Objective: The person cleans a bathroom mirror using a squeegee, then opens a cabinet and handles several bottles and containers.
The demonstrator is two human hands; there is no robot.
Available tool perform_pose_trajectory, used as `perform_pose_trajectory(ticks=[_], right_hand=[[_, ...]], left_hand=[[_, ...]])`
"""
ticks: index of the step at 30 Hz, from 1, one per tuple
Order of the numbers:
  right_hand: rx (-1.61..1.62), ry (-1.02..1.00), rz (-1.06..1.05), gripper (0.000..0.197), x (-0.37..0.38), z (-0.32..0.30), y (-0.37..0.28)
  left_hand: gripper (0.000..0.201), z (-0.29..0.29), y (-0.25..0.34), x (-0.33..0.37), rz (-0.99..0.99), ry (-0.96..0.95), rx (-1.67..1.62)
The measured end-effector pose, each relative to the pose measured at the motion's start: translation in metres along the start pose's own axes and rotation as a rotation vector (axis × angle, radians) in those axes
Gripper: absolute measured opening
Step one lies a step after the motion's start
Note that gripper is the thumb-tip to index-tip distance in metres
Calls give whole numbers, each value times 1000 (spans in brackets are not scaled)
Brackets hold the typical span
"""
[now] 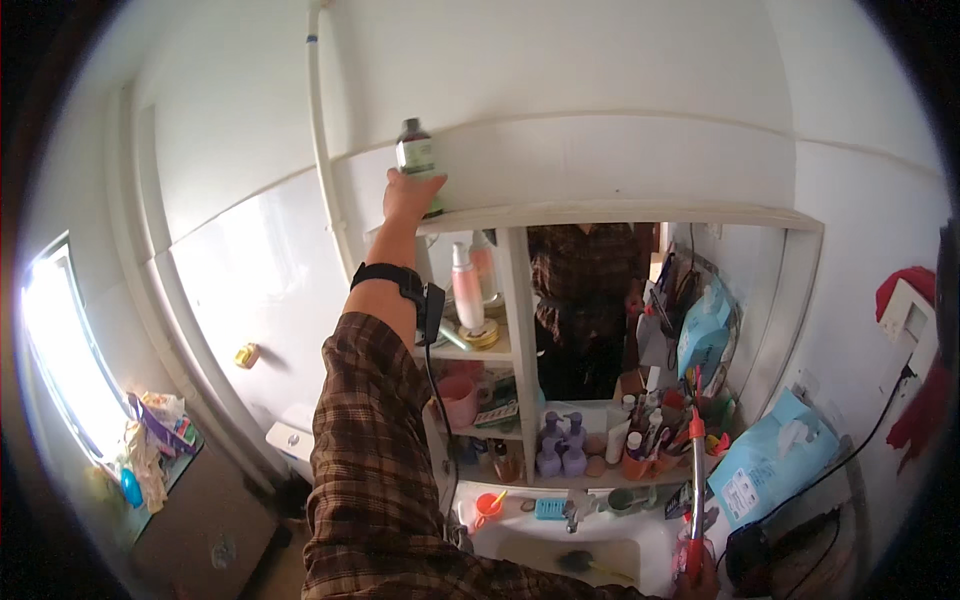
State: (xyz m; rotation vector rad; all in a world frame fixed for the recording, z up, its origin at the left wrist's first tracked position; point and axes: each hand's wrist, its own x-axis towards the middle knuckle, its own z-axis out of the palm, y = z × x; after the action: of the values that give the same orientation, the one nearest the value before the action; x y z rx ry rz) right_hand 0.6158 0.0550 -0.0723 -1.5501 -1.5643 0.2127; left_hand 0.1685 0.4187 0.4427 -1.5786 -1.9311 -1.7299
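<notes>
My left hand point(410, 195) is raised and closed round a dark bottle point(415, 155) with a white and green label and black cap. The bottle is upright at the left end of the top board of the white mirror cabinet point(620, 213). Whether its base touches the board I cannot tell. My right hand point(697, 582), partly cut off at the lower edge, grips the red handle of a long tool point(697, 480). Its silver shaft points up past a red collar, in front of the cabinet's mirror point(580, 330). The tool's exact kind is unclear.
Cabinet shelves hold a pink-white bottle point(466, 285) and a pink cup point(458, 402). Purple pump bottles point(563, 450) stand below the mirror. The washbasin point(510, 548) contains a dark object with a yellow handle. A blue packet point(772, 460) and black cables are at right.
</notes>
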Motion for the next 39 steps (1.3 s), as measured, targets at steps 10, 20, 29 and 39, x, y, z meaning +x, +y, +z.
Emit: perform_pose_trajectory(ticks=[10, 20, 29, 39], right_hand=[[187, 45, 142, 55, 6, -19, -46], [247, -6, 181, 51, 18, -11, -61], [320, -127, 410, 57, 16, -10, -66], [372, -55, 422, 53, -1, -3, -38]], left_hand=[[68, 9, -1, -15, 341, 365, -258], [63, -22, 1, -168, 191, -203, -1089], [83, -1, -77, -336, -369, -874, -1051], [67, 5, -129, -428, -739, -1098, -1301]])
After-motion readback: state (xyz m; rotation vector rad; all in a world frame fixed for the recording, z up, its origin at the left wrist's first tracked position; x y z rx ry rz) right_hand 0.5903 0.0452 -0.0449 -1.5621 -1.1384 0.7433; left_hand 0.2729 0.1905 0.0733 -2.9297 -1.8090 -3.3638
